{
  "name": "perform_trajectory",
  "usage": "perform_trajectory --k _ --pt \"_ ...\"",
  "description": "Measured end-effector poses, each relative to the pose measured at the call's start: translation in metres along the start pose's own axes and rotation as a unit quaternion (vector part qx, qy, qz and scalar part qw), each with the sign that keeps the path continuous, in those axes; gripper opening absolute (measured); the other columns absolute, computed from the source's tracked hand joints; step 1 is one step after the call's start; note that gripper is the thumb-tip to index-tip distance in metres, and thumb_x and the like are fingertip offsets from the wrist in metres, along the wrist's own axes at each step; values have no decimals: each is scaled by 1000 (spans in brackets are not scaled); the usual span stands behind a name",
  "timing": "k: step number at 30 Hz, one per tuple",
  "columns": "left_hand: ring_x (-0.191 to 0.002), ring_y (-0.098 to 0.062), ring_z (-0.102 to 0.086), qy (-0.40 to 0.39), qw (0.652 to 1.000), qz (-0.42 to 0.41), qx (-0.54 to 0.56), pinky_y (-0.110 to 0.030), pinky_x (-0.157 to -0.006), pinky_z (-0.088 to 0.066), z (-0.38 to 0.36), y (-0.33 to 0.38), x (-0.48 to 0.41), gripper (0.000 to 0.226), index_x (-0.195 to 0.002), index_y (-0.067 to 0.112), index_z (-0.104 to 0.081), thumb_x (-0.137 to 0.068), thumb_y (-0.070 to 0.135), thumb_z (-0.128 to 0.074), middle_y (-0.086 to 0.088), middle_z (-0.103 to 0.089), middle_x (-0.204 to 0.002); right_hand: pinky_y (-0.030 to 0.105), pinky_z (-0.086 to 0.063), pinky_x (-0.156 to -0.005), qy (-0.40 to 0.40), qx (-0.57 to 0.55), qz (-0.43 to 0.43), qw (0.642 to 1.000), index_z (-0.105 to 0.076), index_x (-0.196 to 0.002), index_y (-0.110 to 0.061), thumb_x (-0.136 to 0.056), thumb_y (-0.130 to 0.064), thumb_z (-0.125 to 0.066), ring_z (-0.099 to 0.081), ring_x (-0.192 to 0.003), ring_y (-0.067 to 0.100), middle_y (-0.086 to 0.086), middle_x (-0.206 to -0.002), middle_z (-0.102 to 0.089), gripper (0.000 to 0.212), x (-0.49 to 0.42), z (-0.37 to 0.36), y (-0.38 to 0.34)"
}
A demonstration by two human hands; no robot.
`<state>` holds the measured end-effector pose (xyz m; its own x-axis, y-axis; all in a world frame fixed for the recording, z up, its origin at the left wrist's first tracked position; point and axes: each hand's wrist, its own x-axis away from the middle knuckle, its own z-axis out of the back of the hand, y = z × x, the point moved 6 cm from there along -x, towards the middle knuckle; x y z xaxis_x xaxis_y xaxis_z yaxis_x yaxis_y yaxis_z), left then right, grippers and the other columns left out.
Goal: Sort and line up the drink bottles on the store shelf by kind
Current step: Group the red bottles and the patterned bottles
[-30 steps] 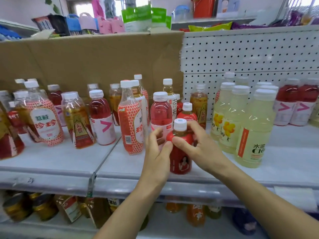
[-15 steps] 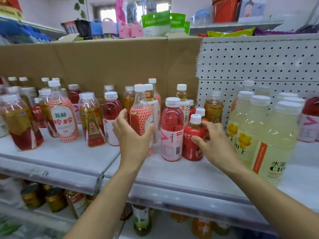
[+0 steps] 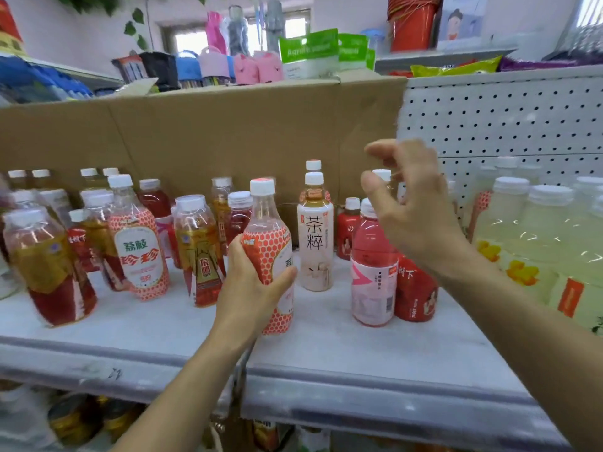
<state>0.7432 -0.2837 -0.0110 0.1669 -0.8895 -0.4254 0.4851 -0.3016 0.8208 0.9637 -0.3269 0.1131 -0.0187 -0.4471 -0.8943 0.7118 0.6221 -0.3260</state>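
1. Your left hand (image 3: 251, 288) grips the honeycomb-patterned bottle (image 3: 272, 243) round its lower body, with the fingers (image 3: 240, 256) on its left side and the thumb across the front. The bottle is near the front of the shelf (image 3: 342, 357), roughly upright; you cannot tell whether its base rests on the shelf.
2. Your right hand (image 3: 417, 220) is raised above the shelf and holds nothing. Its fingers (image 3: 385, 147) are spread and loosely curled, apart from every bottle, and somewhat blurred.
3. A white tea bottle (image 3: 315, 246) stands upright just to the right of the held bottle, further back.
4. A pink bottle (image 3: 372, 282) and a small red bottle (image 3: 416, 295) stand side by side, touching or nearly so, partly hidden behind your right hand.
5. A second honeycomb-patterned bottle (image 3: 140, 252) stands to the left among mixed red and amber drinks. A gold-labelled bottle (image 3: 200, 256) stands between it and your left hand.
6. Pale yellow bottles (image 3: 538, 243) are grouped at the right end of the shelf.
7. A cardboard sheet (image 3: 228, 135) backs the left part of the shelf; a white pegboard (image 3: 505, 119) backs the right.
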Motion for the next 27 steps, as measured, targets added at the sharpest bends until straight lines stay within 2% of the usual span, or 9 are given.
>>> perform_trajectory --k 3,7,12,14,16,18,22,25,27 --pt "-109 -12 -54 -23 1000 -11 14 -34 -88 -48 21 -11 -1 84 -142 30 -21 -81 34 -78 11 -47 -121 30 -41 -88 -109 72 17 991 -61 -120 -19 -96 -23 -54 -44 -116 16 -3 -122 -52 26 -35 -54 -19" --pt "-109 -13 -56 -42 999 -13 28 -36 -90 -51 42 -26 -10 85 -142 32 -21 -80 36 -78 9 -49 -125 40 -45 -91 -241 201 -38 949 -54 -132 -22 -98 -33 -49 -39 -125 23 4 -135 -47 36 -65 -111 -3" --pt "-94 5 -52 -72 995 -9 61 -28 -82 -45 51 -35 -23 84 -144 33 -21 -81 31 -78 17 -47 -117 47 -40 -107 -265 206 -144 931 -33 -150 -14 -98 -38 -49 -40 -134 32 12 -150 -36 59 -98 -143 22" --pt "-95 6 -53 -80 995 -11 65 -27 -82 -46 52 -39 -26 84 -143 33 -23 -81 33 -78 19 -47 -115 42 -37 -110 -281 174 -207 921 -26 -153 -10 -99 -35 -50 -38 -137 33 14 -156 -28 64 -110 -154 33" --pt "-101 -1 -56 -84 994 -9 65 -28 -85 -47 53 -41 -28 85 -143 33 -24 -79 34 -79 15 -49 -121 35 -37 -107 -311 148 -254 904 -28 -152 -4 -99 -29 -52 -40 -138 31 15 -155 -32 63 -117 -166 44" --pt "-104 -2 -56 -90 993 -9 70 -28 -85 -48 54 -44 -30 84 -142 34 -24 -79 34 -80 15 -51 -120 30 -41 -99 -356 155 -264 883 -41 -145 -1 -98 -22 -56 -49 -131 28 15 -147 -46 54 -118 -176 48" --pt "-104 2 -55 -105 991 -13 78 -26 -84 -47 53 -49 -31 82 -140 39 -24 -79 35 -79 22 -49 -117 30 -49 -91 -370 186 -231 880 -53 -137 -5 -90 -9 -66 -59 -118 27 13 -135 -57 49 -120 -183 48" --pt "-108 -1 -56 -111 991 -13 77 -30 -89 -50 53 -50 -32 84 -141 40 -23 -79 38 -79 20 -49 -120 27 -54 -72 -394 170 -203 880 -59 -130 -5 -86 -6 -69 -67 -94 23 12 -122 -64 44 -116 -190 37" --pt "-107 -1 -56 -113 990 -13 78 -29 -88 -50 53 -51 -32 83 -140 40 -23 -79 37 -79 19 -49 -120 23 -51 -63 -405 182 -159 882 -65 -120 -8 -85 -8 -71 -66 -89 20 7 -113 -67 36 -115 -196 28"
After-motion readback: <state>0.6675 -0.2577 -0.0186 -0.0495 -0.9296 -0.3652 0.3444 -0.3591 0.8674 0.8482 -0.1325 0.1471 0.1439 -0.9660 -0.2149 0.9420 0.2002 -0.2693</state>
